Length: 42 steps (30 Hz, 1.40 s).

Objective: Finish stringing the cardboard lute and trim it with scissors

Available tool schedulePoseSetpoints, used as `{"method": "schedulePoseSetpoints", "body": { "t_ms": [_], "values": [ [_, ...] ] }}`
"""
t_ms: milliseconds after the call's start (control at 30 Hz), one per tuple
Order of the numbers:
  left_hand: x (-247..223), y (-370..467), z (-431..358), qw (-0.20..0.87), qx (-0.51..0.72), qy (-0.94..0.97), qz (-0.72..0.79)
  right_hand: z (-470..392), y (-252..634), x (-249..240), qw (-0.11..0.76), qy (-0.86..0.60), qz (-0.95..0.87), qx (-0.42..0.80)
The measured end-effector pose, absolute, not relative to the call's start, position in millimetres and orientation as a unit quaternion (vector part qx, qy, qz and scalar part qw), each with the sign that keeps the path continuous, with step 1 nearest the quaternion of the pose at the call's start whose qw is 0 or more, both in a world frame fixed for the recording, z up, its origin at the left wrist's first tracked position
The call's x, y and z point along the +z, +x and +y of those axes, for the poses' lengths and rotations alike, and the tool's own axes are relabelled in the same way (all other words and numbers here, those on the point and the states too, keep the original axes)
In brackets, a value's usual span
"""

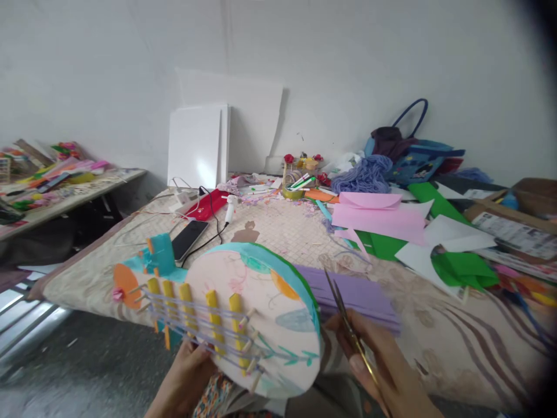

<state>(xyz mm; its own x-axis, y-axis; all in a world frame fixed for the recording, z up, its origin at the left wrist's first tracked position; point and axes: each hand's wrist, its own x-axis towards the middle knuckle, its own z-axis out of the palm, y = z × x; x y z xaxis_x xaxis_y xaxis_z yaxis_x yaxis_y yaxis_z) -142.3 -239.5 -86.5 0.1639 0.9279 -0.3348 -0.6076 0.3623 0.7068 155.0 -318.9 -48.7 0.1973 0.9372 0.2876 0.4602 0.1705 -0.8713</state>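
A craft toy guitar (261, 278) with a round painted body, yellow bars, purple yarn strings and a turquoise and orange head is held up in front of me. My left hand (187, 371) grips its neck from below, the fingers partly hidden behind it. To the right of the body, my right hand (374, 360) is closed around slim scissors (346, 319), gold-toned toward the handle. Their pointed blades are slightly apart and aim up and away from me. Behind the guitar lies a stack of purple sheets (357, 296) on the patterned tablecloth.
A phone (190, 239) and a white glue gun (230, 209) with a cord lie behind the guitar. Pink paper (374, 217), green paper (465, 270), purple yarn (365, 174) and a cardboard box (513, 226) occupy the right. White boards (195, 145) lean on the wall.
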Motion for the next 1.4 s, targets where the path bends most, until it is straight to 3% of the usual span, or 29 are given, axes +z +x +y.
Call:
{"method": "schedulePoseSetpoints", "body": {
  "t_ms": [433,567,1400],
  "values": [
    [-76.2,-130.0,-239.7,0.737,0.55,0.197,0.341,-322.4,132.3,-57.5,0.481,-0.615,-0.614,0.12],
    [-83.2,-134.7,-236.7,0.74,0.544,0.201,0.34,-323.7,134.5,-60.6,0.442,-0.591,-0.66,0.138],
    [-91.8,-139.7,-234.0,0.727,0.553,0.22,0.341,-309.4,119.3,-63.6,0.448,-0.547,-0.689,0.161]
  ]
}}
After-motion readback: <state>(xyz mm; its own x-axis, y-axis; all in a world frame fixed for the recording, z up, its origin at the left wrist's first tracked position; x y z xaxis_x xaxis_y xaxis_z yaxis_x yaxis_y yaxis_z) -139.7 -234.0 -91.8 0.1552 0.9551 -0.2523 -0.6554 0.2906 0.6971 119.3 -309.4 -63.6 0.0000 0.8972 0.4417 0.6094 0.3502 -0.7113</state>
